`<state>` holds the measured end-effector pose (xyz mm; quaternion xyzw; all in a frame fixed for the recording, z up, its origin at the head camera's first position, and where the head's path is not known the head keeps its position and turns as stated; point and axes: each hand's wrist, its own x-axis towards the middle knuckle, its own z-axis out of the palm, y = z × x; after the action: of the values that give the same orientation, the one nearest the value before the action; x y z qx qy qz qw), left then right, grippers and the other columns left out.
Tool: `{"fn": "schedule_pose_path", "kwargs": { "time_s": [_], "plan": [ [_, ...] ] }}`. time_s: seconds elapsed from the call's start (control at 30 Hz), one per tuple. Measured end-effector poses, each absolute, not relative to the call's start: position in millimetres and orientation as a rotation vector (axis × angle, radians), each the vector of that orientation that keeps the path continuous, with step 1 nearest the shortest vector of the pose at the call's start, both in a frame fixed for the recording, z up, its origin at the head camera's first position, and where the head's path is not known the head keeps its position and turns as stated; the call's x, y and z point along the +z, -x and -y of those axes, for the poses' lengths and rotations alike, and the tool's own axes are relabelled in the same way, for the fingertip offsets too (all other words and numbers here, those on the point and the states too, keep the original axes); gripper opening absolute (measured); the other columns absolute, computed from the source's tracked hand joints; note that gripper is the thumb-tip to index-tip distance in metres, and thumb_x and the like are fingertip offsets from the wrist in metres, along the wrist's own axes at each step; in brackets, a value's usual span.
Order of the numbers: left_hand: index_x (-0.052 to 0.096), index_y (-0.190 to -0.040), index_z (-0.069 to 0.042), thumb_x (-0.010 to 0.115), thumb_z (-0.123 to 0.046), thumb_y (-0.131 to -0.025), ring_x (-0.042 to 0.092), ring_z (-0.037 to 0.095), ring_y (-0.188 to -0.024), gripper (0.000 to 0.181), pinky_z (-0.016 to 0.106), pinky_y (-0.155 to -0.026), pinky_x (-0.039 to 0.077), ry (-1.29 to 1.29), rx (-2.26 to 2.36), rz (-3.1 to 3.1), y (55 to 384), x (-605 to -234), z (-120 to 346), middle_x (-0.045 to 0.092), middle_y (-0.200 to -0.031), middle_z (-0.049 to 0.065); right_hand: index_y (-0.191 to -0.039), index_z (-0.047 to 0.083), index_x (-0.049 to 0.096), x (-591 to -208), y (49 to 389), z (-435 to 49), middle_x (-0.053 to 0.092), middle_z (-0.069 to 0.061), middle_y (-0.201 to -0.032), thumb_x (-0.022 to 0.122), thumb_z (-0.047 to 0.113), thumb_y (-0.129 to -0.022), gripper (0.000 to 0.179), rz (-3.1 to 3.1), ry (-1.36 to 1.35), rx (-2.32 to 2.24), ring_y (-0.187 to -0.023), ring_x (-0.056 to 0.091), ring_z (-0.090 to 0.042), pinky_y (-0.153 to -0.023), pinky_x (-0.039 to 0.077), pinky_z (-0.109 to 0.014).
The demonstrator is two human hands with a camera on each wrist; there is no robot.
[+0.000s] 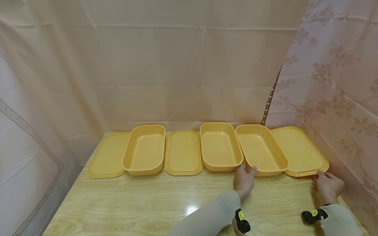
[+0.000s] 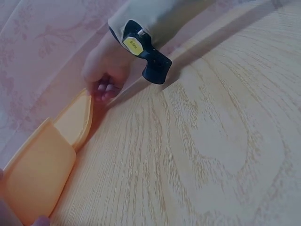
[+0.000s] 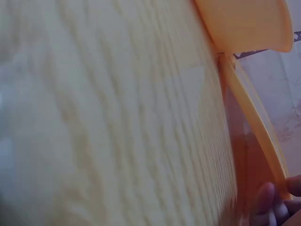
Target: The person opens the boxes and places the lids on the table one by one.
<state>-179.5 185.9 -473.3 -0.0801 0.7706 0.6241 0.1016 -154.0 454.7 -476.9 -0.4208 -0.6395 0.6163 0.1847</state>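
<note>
My left hand [image 1: 244, 182] grips the near left corner of the rightmost yellow plastic box [image 1: 262, 149], thumb on its front wall and fingers by its left side. In the left wrist view only fingertips show beside that box [image 2: 37, 174]. With thumb and fingers, my right hand [image 1: 328, 186] pinches the near right corner of a flat yellow lid [image 1: 299, 150] lying right of the box. Seen from the right wrist, the lid's edge [image 3: 256, 120] stands a little above the tabletop at the pinched end. The box overlaps the lid's left edge.
Further left along the back stand another open box [image 1: 221, 146], a flat lid [image 1: 183, 152], a third box [image 1: 144, 149] and a lid [image 1: 110, 154] at the far left. Curtains [image 1: 189, 65] hang behind and beside the wooden table [image 1: 133, 203].
</note>
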Motion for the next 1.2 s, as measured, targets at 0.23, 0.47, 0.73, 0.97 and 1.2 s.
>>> {"fn": "schedule_pose_path", "kwargs": {
  "time_s": [0.23,0.47,0.73,0.97,1.2],
  "plan": [
    [0.058,-0.133,-0.006,0.067,-0.034,-0.09,0.061,0.028,-0.118,0.052,0.045,-0.1,0.048,0.239,1.875,-2.261,179,-472,-185,0.066,-0.125,0.012,-0.106,-0.01,0.067,-479,157,-457,0.059,-0.034,-0.114,0.051,0.025,-0.094,0.041,2.299,1.254,1.163,-0.117,0.045,-0.048,-0.098,0.042,-0.045],
    [0.062,-0.13,-0.01,0.066,-0.035,-0.091,0.061,0.025,-0.117,0.046,0.044,-0.1,0.048,0.25,1.87,-2.265,180,-473,-184,0.068,-0.122,0.006,-0.108,-0.01,0.065,-474,159,-456,0.044,-0.037,-0.135,0.052,0.023,-0.092,0.039,2.447,1.231,1.066,-0.125,0.035,-0.057,-0.11,0.029,-0.055],
    [0.062,-0.131,-0.012,0.065,-0.037,-0.091,0.061,0.023,-0.117,0.046,0.044,-0.1,0.048,0.264,1.882,-2.236,181,-473,-183,0.068,-0.122,0.006,-0.112,-0.012,0.062,-474,161,-459,0.046,-0.041,-0.128,0.053,0.025,-0.09,0.044,2.59,1.178,0.934,-0.114,0.041,-0.06,-0.099,0.036,-0.06],
    [0.064,-0.127,-0.009,0.067,-0.034,-0.09,0.063,0.025,-0.11,0.045,0.045,-0.095,0.05,0.265,1.889,-2.274,182,-474,-181,0.07,-0.114,0.007,-0.12,-0.016,0.053,-478,163,-463,0.043,-0.043,-0.128,0.051,0.027,-0.089,0.052,2.691,1.188,0.882,-0.114,0.04,-0.061,-0.096,0.039,-0.061],
    [0.062,-0.13,-0.009,0.066,-0.035,-0.091,0.063,0.022,-0.105,0.047,0.044,-0.092,0.05,0.27,1.891,-2.26,185,-475,-177,0.069,-0.11,0.006,-0.114,-0.021,0.053,-476,170,-465,0.044,-0.046,-0.123,0.051,0.03,-0.089,0.057,2.797,1.155,0.808,-0.112,0.042,-0.061,-0.09,0.043,-0.06]
  ]
}}
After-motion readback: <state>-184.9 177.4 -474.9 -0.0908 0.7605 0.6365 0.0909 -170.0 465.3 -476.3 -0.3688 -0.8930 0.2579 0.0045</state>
